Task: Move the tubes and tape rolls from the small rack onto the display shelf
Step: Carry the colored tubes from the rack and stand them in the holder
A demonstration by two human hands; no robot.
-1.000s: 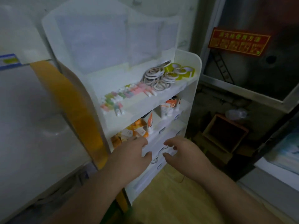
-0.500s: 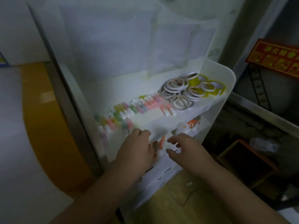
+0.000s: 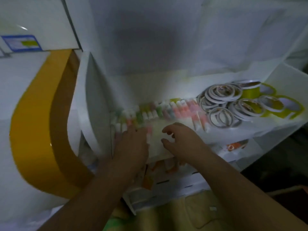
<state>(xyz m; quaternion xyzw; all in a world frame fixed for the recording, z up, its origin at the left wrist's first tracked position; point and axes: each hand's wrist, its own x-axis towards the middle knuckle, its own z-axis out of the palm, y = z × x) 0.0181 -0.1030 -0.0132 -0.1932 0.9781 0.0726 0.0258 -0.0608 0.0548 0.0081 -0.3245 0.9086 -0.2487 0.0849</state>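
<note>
Centre frame: my left hand (image 3: 131, 144) reaches among the tubes (image 3: 160, 110), grip unclear; my right hand (image 3: 181, 142) hovers loosely curled, holding nothing. Tubes and tape rolls (image 3: 233, 104) at right remain on the small rack (image 3: 275, 130); I judge the transfer barely begun.

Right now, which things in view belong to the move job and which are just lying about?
Job:
tubes in a row on the top tier
tape rolls piled at its right end
rack
left hand at the tubes
right hand beside it, holding nothing

Lying about:
orange packets on the tier below
yellow band on the white surface at left
blue label
</note>
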